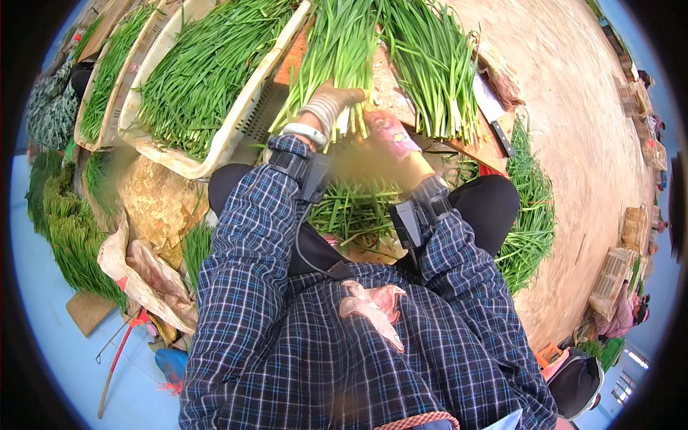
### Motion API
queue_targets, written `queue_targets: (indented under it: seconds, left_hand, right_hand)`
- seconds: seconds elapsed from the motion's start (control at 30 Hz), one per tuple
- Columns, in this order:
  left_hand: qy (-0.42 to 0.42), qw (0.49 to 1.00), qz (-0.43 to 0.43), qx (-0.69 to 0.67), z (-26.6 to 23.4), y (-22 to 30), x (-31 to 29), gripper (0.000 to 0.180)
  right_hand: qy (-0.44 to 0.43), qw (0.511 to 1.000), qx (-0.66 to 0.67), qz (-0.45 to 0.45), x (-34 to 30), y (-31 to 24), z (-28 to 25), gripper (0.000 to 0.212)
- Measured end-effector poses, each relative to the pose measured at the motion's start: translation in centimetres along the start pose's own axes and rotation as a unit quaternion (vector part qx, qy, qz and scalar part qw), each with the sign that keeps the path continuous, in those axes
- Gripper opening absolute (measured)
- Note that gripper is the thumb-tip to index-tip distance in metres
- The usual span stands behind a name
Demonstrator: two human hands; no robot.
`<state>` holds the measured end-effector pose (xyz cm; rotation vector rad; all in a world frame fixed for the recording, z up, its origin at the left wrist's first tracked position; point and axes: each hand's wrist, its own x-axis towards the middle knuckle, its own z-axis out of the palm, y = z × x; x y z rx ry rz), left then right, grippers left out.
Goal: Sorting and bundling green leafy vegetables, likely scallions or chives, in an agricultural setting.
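Note:
My left hand [326,110], with pale bands wound round it and a light bracelet at the wrist, is closed on a bunch of garlic chives [340,54], whose pale stem ends point toward me. Close beside those ends is my right hand [390,135] in a pink patterned covering; its fingers are partly hidden and a smudge blurs the spot. Another chive bunch [437,72] lies to the right on a wooden board [487,147]. A knife [500,136] with a black handle rests at the board's right edge.
Pale plastic crates [208,161] heaped with chives stand at the left. Loose green leaves [358,211] lie between my knees, and more cut greens [530,208] are piled right of the board. Beige sacking [143,269] lies at the left. Far right are more crates [609,283].

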<state>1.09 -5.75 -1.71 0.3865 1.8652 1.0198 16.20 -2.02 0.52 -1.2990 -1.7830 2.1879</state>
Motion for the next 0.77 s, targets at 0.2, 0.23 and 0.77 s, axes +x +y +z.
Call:
queue_targets:
  seconds: [0.2,0.23,0.77]
  left_hand:
    - [-0.033,0.999,0.019,0.005,-0.4,1.5,-2.0,0.107]
    - [-0.029,0.999,0.013,0.032,-0.3,1.4,-1.7,0.106]
    - [0.009,0.999,0.009,0.039,-0.2,2.0,-1.6,0.106]
  right_hand:
    - [0.058,0.984,0.162,0.038,-2.0,0.0,-1.6,0.021]
    - [0.043,0.988,0.148,0.005,-1.5,0.6,-1.9,0.021]
    - [0.171,0.944,0.272,0.077,1.3,4.4,-2.6,0.029]
